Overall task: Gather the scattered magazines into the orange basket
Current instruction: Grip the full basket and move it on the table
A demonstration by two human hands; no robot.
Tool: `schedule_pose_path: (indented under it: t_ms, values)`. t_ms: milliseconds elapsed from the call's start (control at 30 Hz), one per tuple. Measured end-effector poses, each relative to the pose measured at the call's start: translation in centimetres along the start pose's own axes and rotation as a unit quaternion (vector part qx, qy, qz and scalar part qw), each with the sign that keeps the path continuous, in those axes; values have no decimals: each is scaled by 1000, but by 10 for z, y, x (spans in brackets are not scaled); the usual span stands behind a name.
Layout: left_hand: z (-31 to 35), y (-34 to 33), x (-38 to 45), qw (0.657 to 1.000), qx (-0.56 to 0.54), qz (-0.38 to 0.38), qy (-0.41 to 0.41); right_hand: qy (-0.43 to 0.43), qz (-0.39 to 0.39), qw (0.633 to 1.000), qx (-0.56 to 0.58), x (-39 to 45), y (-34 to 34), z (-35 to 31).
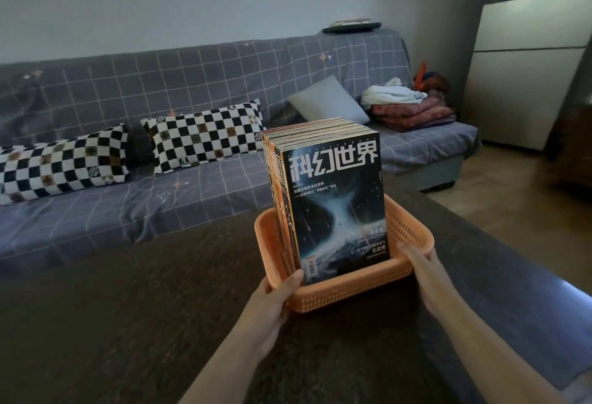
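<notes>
An orange perforated basket [352, 294] stands on a dark table [128, 323]. Several magazines [333, 198] stand upright and packed together inside it; the front one has a dark cover with white title characters. My left hand [275, 301] grips the basket's near left corner, thumb over the rim. On the other side, my right hand [423, 269] holds the near right corner with its fingers curled around the rim.
Behind the table runs a sofa under a grey grid-patterned cover [160, 211], carrying two checkered pillows [205, 134], a grey cushion [330, 102] and folded blankets [410, 112]. A dark tray with items [352, 26] lies on the sofa's right armrest. Wooden floor [499, 189] shows at the right.
</notes>
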State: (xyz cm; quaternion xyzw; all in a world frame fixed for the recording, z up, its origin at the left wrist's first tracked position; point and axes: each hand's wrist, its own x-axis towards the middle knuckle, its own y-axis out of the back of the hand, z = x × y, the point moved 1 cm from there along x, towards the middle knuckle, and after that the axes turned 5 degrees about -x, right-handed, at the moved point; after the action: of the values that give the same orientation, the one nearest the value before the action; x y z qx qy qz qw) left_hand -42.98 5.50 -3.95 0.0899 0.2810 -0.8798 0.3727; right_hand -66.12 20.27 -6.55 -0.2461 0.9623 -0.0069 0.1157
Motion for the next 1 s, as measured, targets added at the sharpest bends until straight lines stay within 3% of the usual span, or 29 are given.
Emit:
schedule_pose_path:
  t_ms: [400, 1000]
  values:
    - [-5, -69, 93, 999, 34, -29, -24, 3, 61, 996, -69, 103, 41, -27]
    - [-4, -139, 207, 997, 64, 5, -52, -1, 60, 992, -113, 231, 70, -48]
